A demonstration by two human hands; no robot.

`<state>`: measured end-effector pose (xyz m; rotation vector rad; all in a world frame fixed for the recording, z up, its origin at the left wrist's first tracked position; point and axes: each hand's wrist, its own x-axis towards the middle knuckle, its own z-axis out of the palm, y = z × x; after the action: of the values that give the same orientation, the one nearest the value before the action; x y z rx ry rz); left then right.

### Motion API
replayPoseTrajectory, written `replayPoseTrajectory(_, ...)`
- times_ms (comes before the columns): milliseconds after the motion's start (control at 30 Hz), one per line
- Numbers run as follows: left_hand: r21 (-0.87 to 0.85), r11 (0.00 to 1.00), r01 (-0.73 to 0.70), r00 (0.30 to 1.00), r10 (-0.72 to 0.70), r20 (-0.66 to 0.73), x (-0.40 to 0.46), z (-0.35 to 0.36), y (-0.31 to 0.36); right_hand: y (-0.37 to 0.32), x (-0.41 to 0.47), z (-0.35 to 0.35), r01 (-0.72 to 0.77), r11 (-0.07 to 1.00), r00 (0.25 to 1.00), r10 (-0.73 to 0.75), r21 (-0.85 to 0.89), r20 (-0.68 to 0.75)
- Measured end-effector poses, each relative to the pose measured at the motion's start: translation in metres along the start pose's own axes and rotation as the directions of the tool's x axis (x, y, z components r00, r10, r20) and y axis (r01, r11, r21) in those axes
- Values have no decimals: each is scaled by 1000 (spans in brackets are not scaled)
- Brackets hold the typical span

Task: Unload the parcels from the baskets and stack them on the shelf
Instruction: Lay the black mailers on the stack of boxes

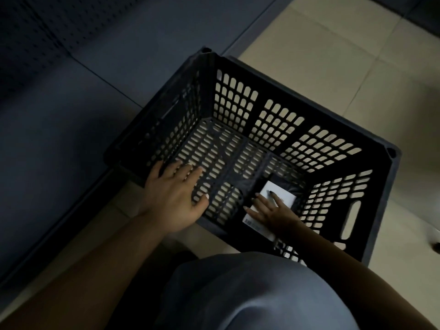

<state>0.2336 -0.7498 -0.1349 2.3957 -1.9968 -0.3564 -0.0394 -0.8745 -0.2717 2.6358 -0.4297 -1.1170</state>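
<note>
1. The fingers (273, 197) of the right hand (271, 211) lie spread and flat on the white label of a dark parcel (283, 186) at the bottom of the basket (390, 186), in its near right corner. They press on it but have not closed round it; no grip is visible.
2. The left hand (176, 198) hangs over the near left rim of the basket, its fingers loosely spread and grasping nothing. Whether the palm touches the rim or only hovers above it cannot be told.
3. Apart from that one parcel the floor of the basket shows bare through its slotted grid, from the far wall to the near wall. Judging by this, this basket is almost emptied, and this flat parcel looks like the last one in it.
4. A second white patch (291, 254) shows at the near wall, partly hidden by the right forearm; whether it is another parcel or a label outside the basket is unclear.
5. The shelf is not clearly in view. A dark perforated surface (35, 32) lies at the far left, but nothing can be seen stacked on it, so how many parcels are already placed cannot be judged.
6. What remains, as I read it: get the fingers under an edge of the parcel, lift it out, and carry it to the shelf. Other baskets, if any, are out of sight.
</note>
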Motion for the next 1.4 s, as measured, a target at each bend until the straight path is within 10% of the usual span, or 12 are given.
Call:
replayPoseTrajectory(533, 32, 999, 1, 985, -7, 172, -1, -18, 2, 53, -64, -137, -193, 897, 922, 304, 398, -238)
replayPoseTrajectory(1033, -126, 992, -22, 959, -15, -282, -156, -220, 7, 25, -228, -377, 34, 978, 732, 117, 207, -671)
replayPoseTrajectory(1400, -215, 939, 268, 741, -343, -578, -401, -313, -71, -70, -292, -510, 362, 919, 456, -26, 158, -890)
